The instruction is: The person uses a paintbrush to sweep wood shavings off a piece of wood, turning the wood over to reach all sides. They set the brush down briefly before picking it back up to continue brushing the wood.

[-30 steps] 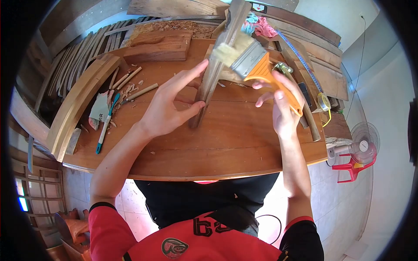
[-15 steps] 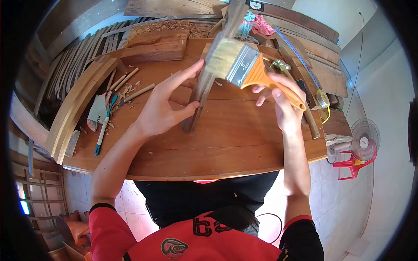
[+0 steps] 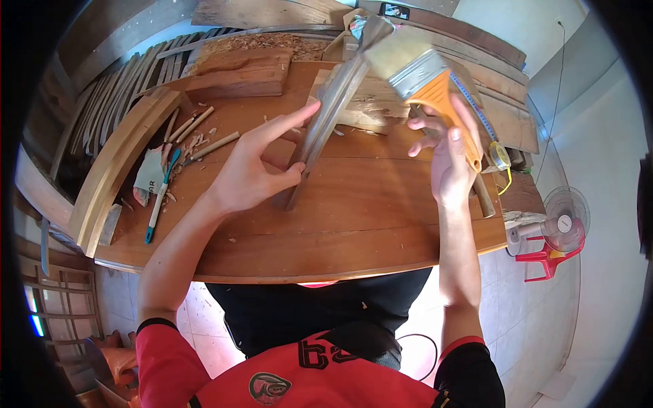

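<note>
A long brown wooden strip (image 3: 334, 102) with lengthwise grooves stands tilted over the table, its top leaning away to the right. My left hand (image 3: 248, 170) grips it low down by the edge, thumb near the bottom and index finger stretched up along its side. In my right hand (image 3: 454, 156) is a wide flat paintbrush (image 3: 422, 75) with an orange handle, a metal ferrule and pale bristles. The bristles are blurred and overlap the upper end of the strip in this view. Some fingers of the right hand stick out loosely beside the handle.
Chisels (image 3: 196, 125), shavings and a teal-and-white brush (image 3: 163, 197) lie on the wooden table (image 3: 326, 251) at left. Beside them are a curved wood piece (image 3: 126, 163) and a thick block (image 3: 241, 71). A tape measure (image 3: 500, 156) and a wooden handle (image 3: 484, 197) lie at right.
The paintbrush has moved up and to the right, toward the top of the strip. The strip leans further right, and a rough wood piece behind it shows more. My left hand keeps its grip.
</note>
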{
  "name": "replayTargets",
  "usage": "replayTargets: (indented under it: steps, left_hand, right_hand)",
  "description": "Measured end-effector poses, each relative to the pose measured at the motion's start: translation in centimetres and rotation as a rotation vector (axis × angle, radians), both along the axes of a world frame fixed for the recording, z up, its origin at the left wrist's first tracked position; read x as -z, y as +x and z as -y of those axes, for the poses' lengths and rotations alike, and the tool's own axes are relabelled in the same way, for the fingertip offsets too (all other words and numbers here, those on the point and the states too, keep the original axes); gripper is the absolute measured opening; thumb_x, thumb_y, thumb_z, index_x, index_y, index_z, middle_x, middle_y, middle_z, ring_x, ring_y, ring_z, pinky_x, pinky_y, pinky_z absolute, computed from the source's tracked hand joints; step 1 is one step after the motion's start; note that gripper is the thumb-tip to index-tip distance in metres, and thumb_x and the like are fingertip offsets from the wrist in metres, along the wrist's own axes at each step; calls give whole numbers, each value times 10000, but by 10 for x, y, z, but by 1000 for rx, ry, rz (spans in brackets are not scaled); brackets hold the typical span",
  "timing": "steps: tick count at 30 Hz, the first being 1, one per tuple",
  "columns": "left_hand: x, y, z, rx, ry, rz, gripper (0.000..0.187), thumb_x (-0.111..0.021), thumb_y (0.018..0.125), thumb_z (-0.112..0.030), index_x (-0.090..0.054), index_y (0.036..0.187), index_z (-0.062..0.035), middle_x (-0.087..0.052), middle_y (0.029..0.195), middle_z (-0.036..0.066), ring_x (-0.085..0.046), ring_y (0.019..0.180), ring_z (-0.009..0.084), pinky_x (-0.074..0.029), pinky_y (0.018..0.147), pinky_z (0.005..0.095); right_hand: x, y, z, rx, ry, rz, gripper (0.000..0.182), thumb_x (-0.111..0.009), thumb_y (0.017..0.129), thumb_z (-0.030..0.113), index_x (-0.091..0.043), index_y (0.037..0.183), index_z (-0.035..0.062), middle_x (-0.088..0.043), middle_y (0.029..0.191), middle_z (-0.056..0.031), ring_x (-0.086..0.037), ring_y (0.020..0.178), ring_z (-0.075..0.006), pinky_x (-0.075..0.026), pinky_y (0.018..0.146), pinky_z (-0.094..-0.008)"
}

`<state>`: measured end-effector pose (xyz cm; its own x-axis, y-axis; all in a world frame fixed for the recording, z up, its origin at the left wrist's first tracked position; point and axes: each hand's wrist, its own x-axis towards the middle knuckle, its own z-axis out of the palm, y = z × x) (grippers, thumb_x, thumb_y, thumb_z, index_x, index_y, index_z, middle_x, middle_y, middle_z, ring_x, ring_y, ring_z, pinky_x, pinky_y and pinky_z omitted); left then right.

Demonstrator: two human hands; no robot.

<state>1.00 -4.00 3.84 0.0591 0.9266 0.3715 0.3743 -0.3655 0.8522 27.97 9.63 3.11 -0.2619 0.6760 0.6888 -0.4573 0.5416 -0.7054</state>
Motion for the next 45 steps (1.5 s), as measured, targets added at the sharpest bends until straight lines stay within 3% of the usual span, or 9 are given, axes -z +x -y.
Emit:
replayTargets:
  steps: [3, 15, 24, 36, 39, 42, 45]
  left_hand:
    - [-6, -1, 2, 25, -102, -3, 869, -622, 782, 136, -433, 1568, -183, -529, 1445, 81, -585, 1146, 153, -587, 779, 248]
    - [-4, -4, -2, 32, -126, -39, 867, -650, 761, 109, -467, 1550, -203, -585, 1385, 76, -597, 1121, 152, -582, 789, 263]
    - [0, -7, -4, 27, -117, 2, 863, -660, 794, 117, -434, 1567, -194, -537, 1436, 72, -570, 1143, 139, -587, 796, 246]
    - [-2, -6, -5, 18, -114, 123, 881, -702, 823, 115, -355, 1596, -129, -522, 1459, 79, -564, 1226, 158, -582, 827, 246]
    - [1, -6, -6, -29, -57, 97, 871, -744, 820, 70, -406, 1575, -201, -581, 1406, 66, -606, 1118, 138, -598, 822, 280]
    - [0, -6, -6, -10, -67, 15, 864, -723, 830, 89, -376, 1588, -142, -536, 1445, 65, -577, 1203, 148, -582, 834, 264]
    - [-3, -4, -3, 20, -87, -28, 825, -728, 830, 77, -425, 1564, -147, -558, 1427, 65, -590, 1172, 143, -581, 838, 264]
  right_hand:
    - [1, 5, -4, 59, -38, 77, 508, -588, 1043, 262, -493, 1427, -57, -685, 1155, -279, -719, 980, -331, -608, 614, -368]
    - [-3, 6, -4, 135, -127, -16, 429, -582, 1044, 222, -553, 1376, -48, -698, 1144, -262, -718, 966, -291, -599, 609, -339]
    - [4, -3, 2, 41, -60, 182, 336, -572, 1051, 165, -621, 1278, -78, -728, 1033, -197, -720, 937, -240, -592, 614, -306]
    - [13, -12, 11, -44, -110, 396, 280, -641, 1025, 231, -730, 1087, -28, -773, 903, -140, -645, 649, -101, -530, 614, -242]
    - [13, -10, 9, -114, -144, 410, 277, -633, 1025, 219, -721, 1078, -38, -763, 999, -177, -718, 769, -168, -559, 618, -274]
    - [9, -5, 6, -144, -166, 272, 295, -610, 1034, 214, -697, 1119, -54, -738, 1079, -204, -750, 885, -246, -580, 607, -301]
    - [7, 2, -3, 0, -76, 105, 452, -589, 1047, 287, -573, 1334, -62, -713, 1089, -228, -735, 908, -299, -599, 586, -339]
